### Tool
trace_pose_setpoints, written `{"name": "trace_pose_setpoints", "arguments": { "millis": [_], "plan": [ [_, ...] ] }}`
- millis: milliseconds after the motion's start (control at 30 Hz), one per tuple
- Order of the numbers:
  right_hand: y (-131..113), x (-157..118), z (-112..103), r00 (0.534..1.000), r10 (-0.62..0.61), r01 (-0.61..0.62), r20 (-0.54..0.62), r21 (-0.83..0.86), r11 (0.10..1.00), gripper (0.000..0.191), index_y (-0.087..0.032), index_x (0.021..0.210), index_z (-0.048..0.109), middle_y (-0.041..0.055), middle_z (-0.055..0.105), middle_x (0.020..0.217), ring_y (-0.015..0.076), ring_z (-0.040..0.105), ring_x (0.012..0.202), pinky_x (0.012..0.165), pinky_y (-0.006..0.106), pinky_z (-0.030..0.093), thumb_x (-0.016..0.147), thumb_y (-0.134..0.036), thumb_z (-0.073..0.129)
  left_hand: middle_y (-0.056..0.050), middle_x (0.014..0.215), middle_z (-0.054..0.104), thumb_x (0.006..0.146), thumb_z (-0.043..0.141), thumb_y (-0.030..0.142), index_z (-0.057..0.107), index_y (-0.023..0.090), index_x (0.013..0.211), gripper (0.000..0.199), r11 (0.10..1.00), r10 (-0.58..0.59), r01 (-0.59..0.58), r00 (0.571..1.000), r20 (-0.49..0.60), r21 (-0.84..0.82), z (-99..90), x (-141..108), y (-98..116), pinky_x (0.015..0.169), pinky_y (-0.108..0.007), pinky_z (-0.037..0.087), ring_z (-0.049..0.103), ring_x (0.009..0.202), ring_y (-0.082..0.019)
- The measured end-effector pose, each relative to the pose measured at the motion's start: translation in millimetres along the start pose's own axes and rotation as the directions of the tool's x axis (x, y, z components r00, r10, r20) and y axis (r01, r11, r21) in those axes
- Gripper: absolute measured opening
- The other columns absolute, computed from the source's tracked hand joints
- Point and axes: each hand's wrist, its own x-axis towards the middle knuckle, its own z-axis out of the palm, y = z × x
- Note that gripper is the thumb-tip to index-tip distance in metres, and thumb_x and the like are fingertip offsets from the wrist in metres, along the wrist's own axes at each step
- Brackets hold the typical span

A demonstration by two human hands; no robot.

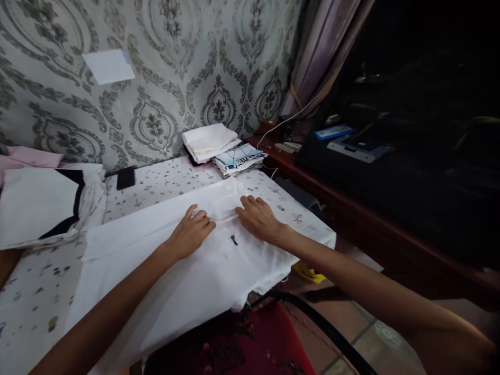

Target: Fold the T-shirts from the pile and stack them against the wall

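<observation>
A large white garment (187,291) with a small black print is spread over the table, its near side hanging over the front edge. Part of its far side lies folded over in a long strip. My left hand (190,234) rests on the cloth left of the print, fingers curled on the fold. To the right, my right hand (258,219) pinches the same fold near the garment's far corner. The fingertips of both hands are partly hidden against the cloth.
Folded clothes (211,141) are stacked by the wall, beside a folded printed cloth (239,159). More garments (35,208) lie at the left, near a black phone-like object (125,178). A dark red cabinet (351,213) stands on the right. A red chair (285,333) is below.
</observation>
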Motion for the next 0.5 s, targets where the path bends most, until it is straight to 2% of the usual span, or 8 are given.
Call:
{"name": "trace_pose_setpoints", "arguments": {
  "millis": [167,333,400,500],
  "plan": [
    [5,-20,0,0.997,0.075,-0.075,0.006,0.004,0.997,0.024,-0.017,0.092,0.072,0.0178,0.066,0.104,0.0311,0.057,0.100,0.080,0.042,0.047,0.092,-0.014,0.048,-0.009,0.088,0.068,0.093,0.031,0.001,0.061,0.019,0.114,0.041,0.994,-0.105,0.104,0.991,0.078,0.025,-2.9,-7,9,0.102,-0.049,0.038,0.057,0.097,-0.026],
    [-6,-29,1,0.995,0.086,-0.087,0.041,0.020,0.996,0.021,-0.016,0.103,0.069,0.0170,0.066,0.111,0.0304,0.059,0.103,0.084,0.041,0.049,0.092,-0.017,0.051,-0.009,0.095,0.072,0.094,0.033,0.003,0.049,0.024,0.140,0.053,0.995,-0.103,0.103,0.976,0.192,0.013,0.3,-1,17,0.092,-0.042,0.039,0.062,0.095,-0.025],
    [-11,-30,1,0.993,0.095,-0.097,0.067,0.025,0.995,0.022,-0.015,0.106,0.068,0.0170,0.066,0.114,0.0306,0.059,0.105,0.086,0.042,0.049,0.093,-0.017,0.051,-0.011,0.097,0.073,0.093,0.037,0.004,0.047,0.023,0.142,0.054,0.992,-0.127,0.124,0.964,0.232,0.028,1.6,5,21,0.091,-0.043,0.039,0.065,0.093,-0.027],
    [-14,-31,2,0.992,0.096,-0.099,0.080,0.030,0.995,0.022,-0.013,0.107,0.068,0.0169,0.065,0.115,0.0305,0.059,0.107,0.087,0.041,0.049,0.095,-0.018,0.050,-0.015,0.097,0.074,0.091,0.044,0.005,0.052,0.016,0.136,0.047,0.981,-0.192,0.173,0.943,0.272,0.091,0.8,10,26,0.090,-0.047,0.039,0.068,0.090,-0.030]
  ]
}}
